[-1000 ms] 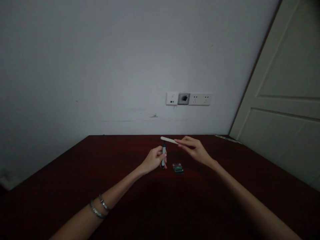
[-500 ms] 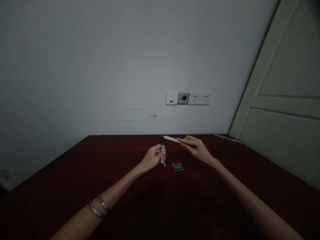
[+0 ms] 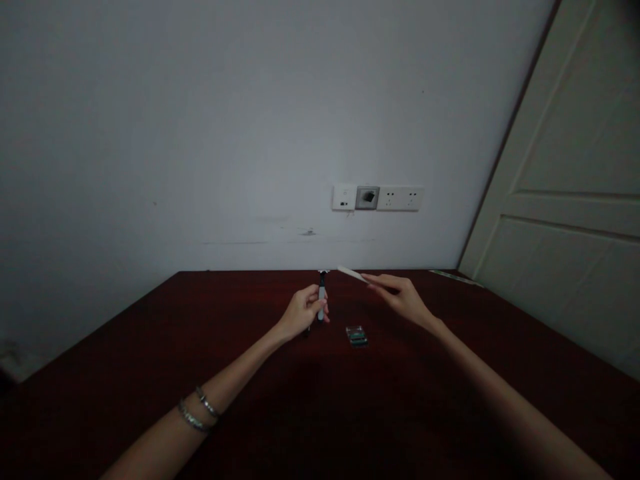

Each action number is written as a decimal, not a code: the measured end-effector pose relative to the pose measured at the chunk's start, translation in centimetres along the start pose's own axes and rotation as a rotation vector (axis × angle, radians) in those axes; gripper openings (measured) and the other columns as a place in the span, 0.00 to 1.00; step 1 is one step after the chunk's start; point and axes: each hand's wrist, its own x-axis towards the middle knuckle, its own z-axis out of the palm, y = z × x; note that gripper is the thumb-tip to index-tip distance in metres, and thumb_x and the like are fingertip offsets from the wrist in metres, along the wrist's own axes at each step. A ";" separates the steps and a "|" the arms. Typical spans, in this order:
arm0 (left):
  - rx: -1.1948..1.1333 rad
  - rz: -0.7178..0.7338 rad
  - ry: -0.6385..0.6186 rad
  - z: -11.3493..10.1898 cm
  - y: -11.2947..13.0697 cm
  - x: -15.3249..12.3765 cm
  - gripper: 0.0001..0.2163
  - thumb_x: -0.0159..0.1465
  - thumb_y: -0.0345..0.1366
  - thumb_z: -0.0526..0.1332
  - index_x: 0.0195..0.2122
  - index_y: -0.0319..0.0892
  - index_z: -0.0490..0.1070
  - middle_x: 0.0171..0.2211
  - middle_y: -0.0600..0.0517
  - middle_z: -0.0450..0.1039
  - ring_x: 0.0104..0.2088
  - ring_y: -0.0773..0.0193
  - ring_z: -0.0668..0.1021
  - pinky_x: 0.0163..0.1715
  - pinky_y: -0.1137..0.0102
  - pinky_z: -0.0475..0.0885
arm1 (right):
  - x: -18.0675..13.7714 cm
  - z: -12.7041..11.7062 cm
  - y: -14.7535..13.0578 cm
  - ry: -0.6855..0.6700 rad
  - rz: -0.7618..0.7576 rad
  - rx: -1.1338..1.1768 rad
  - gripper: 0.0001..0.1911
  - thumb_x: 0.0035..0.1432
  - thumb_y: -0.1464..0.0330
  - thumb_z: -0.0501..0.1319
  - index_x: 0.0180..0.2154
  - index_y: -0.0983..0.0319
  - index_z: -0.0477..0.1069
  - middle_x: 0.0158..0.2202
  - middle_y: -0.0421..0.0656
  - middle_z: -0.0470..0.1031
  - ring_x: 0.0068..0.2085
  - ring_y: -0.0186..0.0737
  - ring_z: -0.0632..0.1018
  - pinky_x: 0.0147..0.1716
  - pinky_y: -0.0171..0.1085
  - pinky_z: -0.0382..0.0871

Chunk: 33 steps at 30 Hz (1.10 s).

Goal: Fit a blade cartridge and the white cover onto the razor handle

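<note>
My left hand [image 3: 304, 310] is closed around the grey handle of a razor [image 3: 321, 300], held upright. Its neck is black, and a narrow pale head lies across the top. Between the fingertips and thumb of my right hand [image 3: 397, 293] is a slim flat white stick [image 3: 351, 273]. The stick's free end points left toward the razor's head, with a small gap between them. Its kind is too small to make out. On the table below and between the hands lies a small clear plastic pack [image 3: 357, 335] with dark green pieces in it.
The dark red table [image 3: 250, 413] reaches back to a pale wall [image 3: 250, 133]. Wall sockets [image 3: 400, 198] sit above its far edge. A panelled door [image 3: 575, 200] slants up on the right. A thin printed strip [image 3: 456, 277] lies at the back right corner.
The white stick has come away from the razor's head, as my right hand shifted slightly right. My left hand moved a little left and turned the razor, so its head shows crosswise.
</note>
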 end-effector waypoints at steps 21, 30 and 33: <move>0.042 0.131 0.079 1.0 0.9 -0.5 0.04 0.58 0.32 0.57 0.33 0.37 0.65 0.26 0.52 0.69 0.28 0.66 0.73 0.33 0.70 0.68 | -5.5 6.8 -9.0 -0.102 0.672 1.011 0.18 0.53 0.52 0.57 0.29 0.61 0.60 0.14 0.29 0.53 0.13 0.21 0.48 0.09 0.24 0.40; -0.072 0.090 0.039 1.3 0.9 -0.5 0.06 0.56 0.34 0.60 0.31 0.37 0.64 0.25 0.52 0.68 0.27 0.67 0.73 0.30 0.72 0.68 | -5.6 8.2 -9.3 0.008 0.707 1.082 0.21 0.47 0.50 0.60 0.27 0.61 0.59 0.14 0.28 0.48 0.14 0.21 0.46 0.10 0.25 0.38; -0.088 0.089 0.075 1.2 1.1 -0.3 0.07 0.55 0.35 0.61 0.31 0.37 0.64 0.26 0.52 0.68 0.26 0.67 0.73 0.29 0.72 0.68 | -6.5 8.8 -9.3 -0.027 0.732 1.053 0.20 0.50 0.51 0.59 0.27 0.61 0.60 0.15 0.29 0.50 0.14 0.22 0.48 0.11 0.25 0.39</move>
